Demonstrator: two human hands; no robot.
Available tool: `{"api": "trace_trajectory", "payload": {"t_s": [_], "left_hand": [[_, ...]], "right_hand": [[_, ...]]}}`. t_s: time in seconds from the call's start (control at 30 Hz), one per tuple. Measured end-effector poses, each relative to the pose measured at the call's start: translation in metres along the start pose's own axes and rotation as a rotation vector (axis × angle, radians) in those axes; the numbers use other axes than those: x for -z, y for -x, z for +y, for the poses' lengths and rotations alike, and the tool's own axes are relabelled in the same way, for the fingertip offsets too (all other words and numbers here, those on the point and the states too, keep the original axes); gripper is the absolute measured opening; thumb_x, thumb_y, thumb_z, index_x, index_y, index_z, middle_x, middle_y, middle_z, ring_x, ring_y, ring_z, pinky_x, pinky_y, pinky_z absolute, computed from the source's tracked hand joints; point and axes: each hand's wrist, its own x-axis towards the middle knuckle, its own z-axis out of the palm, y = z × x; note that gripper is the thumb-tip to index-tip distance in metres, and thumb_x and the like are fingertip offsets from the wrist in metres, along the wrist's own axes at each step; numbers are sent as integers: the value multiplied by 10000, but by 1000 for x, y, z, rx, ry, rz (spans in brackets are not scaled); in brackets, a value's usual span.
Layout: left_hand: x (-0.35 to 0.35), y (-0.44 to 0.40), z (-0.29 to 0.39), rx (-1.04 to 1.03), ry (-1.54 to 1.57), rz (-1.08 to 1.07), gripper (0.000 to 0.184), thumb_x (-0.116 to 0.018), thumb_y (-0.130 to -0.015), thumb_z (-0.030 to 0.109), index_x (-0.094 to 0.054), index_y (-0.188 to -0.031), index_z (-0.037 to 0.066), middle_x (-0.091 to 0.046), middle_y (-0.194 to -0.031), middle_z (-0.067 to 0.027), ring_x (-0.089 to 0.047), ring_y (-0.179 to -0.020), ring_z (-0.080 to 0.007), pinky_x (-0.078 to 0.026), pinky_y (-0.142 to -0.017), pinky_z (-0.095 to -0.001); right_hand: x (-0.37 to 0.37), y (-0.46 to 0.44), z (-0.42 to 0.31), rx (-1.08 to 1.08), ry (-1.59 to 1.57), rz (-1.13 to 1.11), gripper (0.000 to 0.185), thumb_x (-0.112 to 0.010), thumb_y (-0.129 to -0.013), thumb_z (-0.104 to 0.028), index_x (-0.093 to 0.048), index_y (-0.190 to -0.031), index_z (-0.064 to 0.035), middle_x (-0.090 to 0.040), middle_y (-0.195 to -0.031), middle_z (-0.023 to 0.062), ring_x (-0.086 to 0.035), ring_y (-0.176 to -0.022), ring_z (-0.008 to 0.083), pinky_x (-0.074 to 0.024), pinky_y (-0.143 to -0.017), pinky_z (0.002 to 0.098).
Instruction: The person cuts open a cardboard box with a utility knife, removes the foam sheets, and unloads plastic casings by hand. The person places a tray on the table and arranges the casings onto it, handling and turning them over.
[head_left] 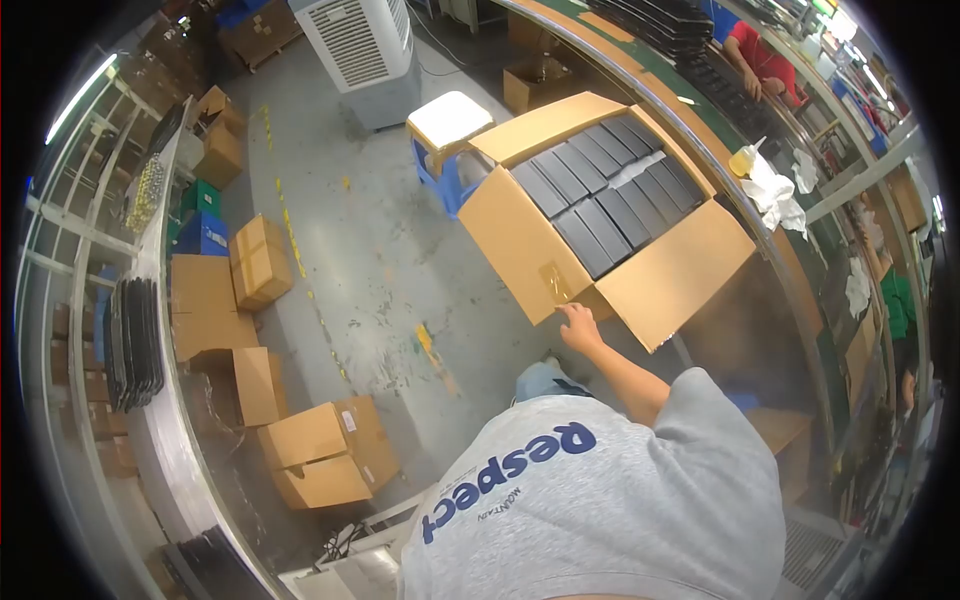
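Observation:
My right hand (578, 327) reaches forward to the near corner of a large open carton (610, 190). Its fingers are bent at the edge of the carton flap (530, 245), beside a strip of clear tape, and seem to grip that edge. Flat black boxes (600, 225) stand on edge in rows inside the carton, with a pale strip lying among them. All the carton's flaps are folded outward. My left hand is out of view; the grey shirt (590, 510) covers that side.
A workbench (700, 140) runs along the right, holding a yellow bottle (742, 160) and white cloths (775, 195). A person in red (765, 60) sits behind it. A blue stool (440, 170) and an air cooler (360, 50) stand ahead. Cartons (330, 450) lie at the left.

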Motion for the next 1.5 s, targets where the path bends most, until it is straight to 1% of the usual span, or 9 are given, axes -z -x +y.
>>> {"api": "trace_trajectory", "payload": {"t_s": [0.37,0.57,0.73,0.97,1.07,1.13,1.27,1.33,1.5], "left_hand": [[97,-151,206,-151,112,-2,352,-493,-857,323,-518,-1076,48,-584,-996,-116,-563,-898,-246,-430,-785,-349],[164,-200,317,-51,351,110,385,-502,-859,317,-500,-1137,51,-569,-1053,-125,-551,-941,-263,-418,-828,-353],[146,-270,293,-201,341,56,400,-501,-854,314,-495,-1174,73,-560,-1093,-131,-544,-969,-288,-418,-838,-355],[180,-300,449,-119,-377,-108,313,-432,-835,265,-579,-1045,84,-603,-936,-177,-572,-896,-326,-441,-786,-388],[210,-361,514,-189,-284,100,295,-447,-811,291,-612,-949,88,-621,-902,-155,-597,-811,-305,-461,-706,-396],[231,-396,561,-61,45,175,360,-506,-821,375,-619,-976,70,-630,-759,-87,-587,-633,-156,-464,-579,-300],[261,-447,628,-184,381,353,325,-511,-836,315,-584,-1055,86,-620,-839,-40,-578,-688,-134,-457,-594,-285],[273,-453,656,-177,452,223,311,-504,-844,290,-575,-1079,100,-609,-872,-26,-574,-711,-131,-456,-607,-279],[266,-505,605,-163,188,229,313,-502,-833,292,-586,-1067,101,-612,-852,-24,-570,-689,-126,-461,-569,-284]], "right_hand": [[-51,-132,38,-177,89,-199,622,-589,-660,-92,-382,-1246,-86,-479,-1171,195,-446,-1097,371,-379,-926,409],[-78,-210,73,-602,27,-403,651,-603,-652,-224,-387,-1244,-64,-530,-1102,238,-493,-1071,359,-402,-898,389],[-52,-263,20,-664,-8,-415,573,-569,-726,-242,-405,-1239,-47,-503,-1147,247,-484,-1087,346,-386,-915,393],[-66,-339,0,-217,-68,-131,587,-593,-752,-373,-456,-1220,-47,-537,-1147,181,-504,-1084,273,-400,-889,330],[-60,-394,-39,-218,-56,-167,580,-595,-748,-356,-456,-1218,-45,-535,-1147,180,-503,-1084,270,-400,-889,330],[-52,-429,-61,-261,-38,-196,576,-597,-746,-344,-457,-1217,-44,-534,-1146,179,-502,-1084,269,-400,-889,330],[-51,-502,-103,-263,-3,-260,569,-600,-741,-320,-457,-1216,-41,-531,-1146,178,-500,-1084,265,-401,-889,330],[-47,-528,-117,-274,13,-277,565,-602,-739,-308,-458,-1215,-40,-530,-1146,177,-499,-1084,264,-401,-889,330],[-39,-570,-134,-326,6,-280,557,-606,-733,-278,-458,-1213,-36,-527,-1145,176,-497,-1084,259,-402,-889,329]]}}
